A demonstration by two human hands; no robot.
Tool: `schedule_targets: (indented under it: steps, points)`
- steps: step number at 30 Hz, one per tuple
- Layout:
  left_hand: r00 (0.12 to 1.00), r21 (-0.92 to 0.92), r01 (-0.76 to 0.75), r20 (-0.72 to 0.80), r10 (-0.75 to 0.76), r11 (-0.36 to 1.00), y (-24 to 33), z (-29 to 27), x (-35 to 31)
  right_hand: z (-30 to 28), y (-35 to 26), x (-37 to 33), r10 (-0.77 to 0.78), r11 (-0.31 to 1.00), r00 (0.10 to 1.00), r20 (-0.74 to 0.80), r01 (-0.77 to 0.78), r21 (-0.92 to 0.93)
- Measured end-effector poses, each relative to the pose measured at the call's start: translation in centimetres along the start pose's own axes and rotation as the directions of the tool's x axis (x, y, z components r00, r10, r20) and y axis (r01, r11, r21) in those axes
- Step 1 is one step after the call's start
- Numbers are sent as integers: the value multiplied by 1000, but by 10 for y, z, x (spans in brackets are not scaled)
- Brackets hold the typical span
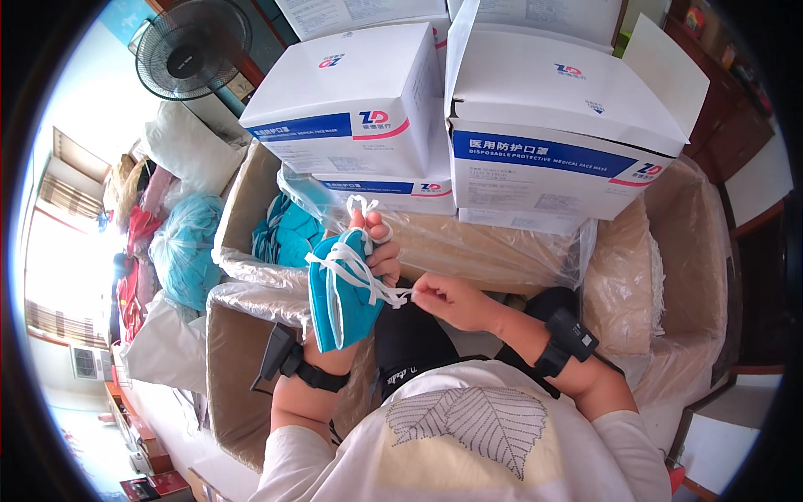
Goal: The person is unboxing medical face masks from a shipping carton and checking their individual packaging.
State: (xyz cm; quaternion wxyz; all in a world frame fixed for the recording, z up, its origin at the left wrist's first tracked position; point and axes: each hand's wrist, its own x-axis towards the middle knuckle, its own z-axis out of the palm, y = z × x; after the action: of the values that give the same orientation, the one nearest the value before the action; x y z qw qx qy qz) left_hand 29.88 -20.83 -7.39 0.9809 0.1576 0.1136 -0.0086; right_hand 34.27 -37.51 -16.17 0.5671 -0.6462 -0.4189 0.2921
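In front of my chest, my left hand (pixel 384 251) is closed around folded teal face masks (pixel 347 316). White straps (pixel 355 266) loop over them, and a bit of white strap also sticks up above the left fingertips. My right hand (pixel 452 299), just to the right, pinches the far ends of the straps and draws them out from the masks. How many masks lie in the left hand cannot be made out. More teal masks (pixel 293 234) are heaped in a plastic-lined carton at the left.
White printed boxes (pixel 343 88) are stacked at the back; the right one (pixel 552 159) has raised flaps. A lined carton (pixel 238 393) stands by my left arm, another (pixel 623 293) with white strands (pixel 658 284) at the right. A fan (pixel 192 50) and a teal-filled plastic bag (pixel 186 243) are left.
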Motion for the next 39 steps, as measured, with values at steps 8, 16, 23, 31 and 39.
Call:
schedule_targets:
  steps: [8,16,23,31,39]
  points:
    - [997,-10,38,64,-38,999,-3,-6,-5,-5,-3,8,258,433,947,194,-293,852]
    - [998,63,-8,-58,12,998,-15,11,-19,-7,-6,8,226,299,934,276,-336,893]
    - [995,101,-28,-91,38,994,-13,-3,-17,-10,-10,3,241,393,920,308,-382,836]
    - [991,271,-93,-64,115,958,20,-42,-6,-30,-11,-5,274,681,908,317,-416,602]
    - [990,962,100,-71,-122,256,-18,-53,-20,-38,-40,-9,99,991,988,119,-87,-102]
